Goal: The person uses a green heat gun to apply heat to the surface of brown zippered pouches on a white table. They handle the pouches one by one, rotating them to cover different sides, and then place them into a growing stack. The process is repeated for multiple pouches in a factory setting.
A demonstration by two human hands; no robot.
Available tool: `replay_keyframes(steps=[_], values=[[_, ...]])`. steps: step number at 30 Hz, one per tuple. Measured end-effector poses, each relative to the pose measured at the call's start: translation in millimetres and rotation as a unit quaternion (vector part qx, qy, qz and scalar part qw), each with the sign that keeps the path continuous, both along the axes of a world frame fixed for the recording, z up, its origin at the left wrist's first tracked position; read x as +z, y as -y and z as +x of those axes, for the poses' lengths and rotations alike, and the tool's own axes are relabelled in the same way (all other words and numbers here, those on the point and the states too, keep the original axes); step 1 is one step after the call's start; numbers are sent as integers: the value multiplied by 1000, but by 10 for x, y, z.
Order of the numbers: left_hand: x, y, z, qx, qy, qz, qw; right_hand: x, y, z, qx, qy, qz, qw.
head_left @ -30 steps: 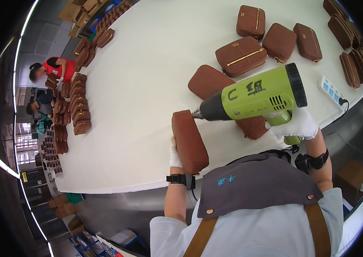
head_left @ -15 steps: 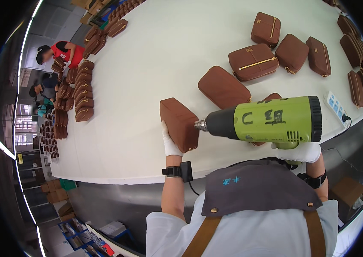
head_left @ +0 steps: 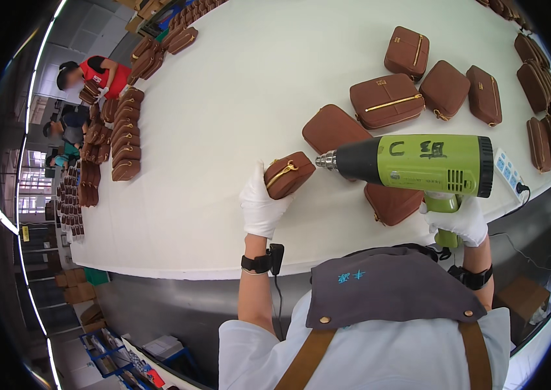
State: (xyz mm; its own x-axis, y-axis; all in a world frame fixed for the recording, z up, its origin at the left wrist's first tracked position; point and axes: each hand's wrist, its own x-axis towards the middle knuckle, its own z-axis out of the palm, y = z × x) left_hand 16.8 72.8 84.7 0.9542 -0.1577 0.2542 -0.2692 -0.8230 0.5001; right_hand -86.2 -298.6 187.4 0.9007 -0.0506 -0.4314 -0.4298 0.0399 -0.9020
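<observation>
Head view looks down on a wide white counter [head_left: 236,123] where a person in white gloves works on small brown zip bags. At about nine o'clock from the picture's middle, the left hand [head_left: 261,203] has its fingers wrapped around one brown bag [head_left: 288,174], holding it tilted just above the counter with its gold zipper facing up. The right hand [head_left: 459,220], at about four o'clock, has its fingers closed around the grip of a green heat gun [head_left: 418,165]. The gun lies level, and its metal nozzle [head_left: 325,160] points toward nine o'clock, just beside the held bag's end; whether the two touch cannot be told.

As a judgement, the work is somewhere in the middle. One bag is under the nozzle now. Several more lie near the gun: one flat bag [head_left: 334,129] behind the nozzle, one under the gun's body [head_left: 391,203], and a group [head_left: 386,101] toward one o'clock. More bags stand in a row along the right rim [head_left: 538,143]. Which of these are finished and which are waiting cannot be read from their look.

Toward ten o'clock, stacked bags [head_left: 123,140] line the counter's far edge, where another person in a red top [head_left: 103,71] handles some.
</observation>
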Motion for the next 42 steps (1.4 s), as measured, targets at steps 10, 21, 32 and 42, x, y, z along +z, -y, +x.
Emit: replay_keyframes(steps=[10, 21, 32, 42], values=[[-229, -477, -205, 104, -123, -71, 984, -80, -109, 46, 28, 11, -56, 998], [-407, -103, -405, 87, 153, -112, 978, -143, -409, 151, 335, 200, -153, 908], [-11, -18, -356, 224, -48, -322, 919, 137, -344, 172, 72, 38, -95, 992], [-460, -314, -364, 239, -387, -819, 350, 93, -340, 58, 88, -11, -29, 996]])
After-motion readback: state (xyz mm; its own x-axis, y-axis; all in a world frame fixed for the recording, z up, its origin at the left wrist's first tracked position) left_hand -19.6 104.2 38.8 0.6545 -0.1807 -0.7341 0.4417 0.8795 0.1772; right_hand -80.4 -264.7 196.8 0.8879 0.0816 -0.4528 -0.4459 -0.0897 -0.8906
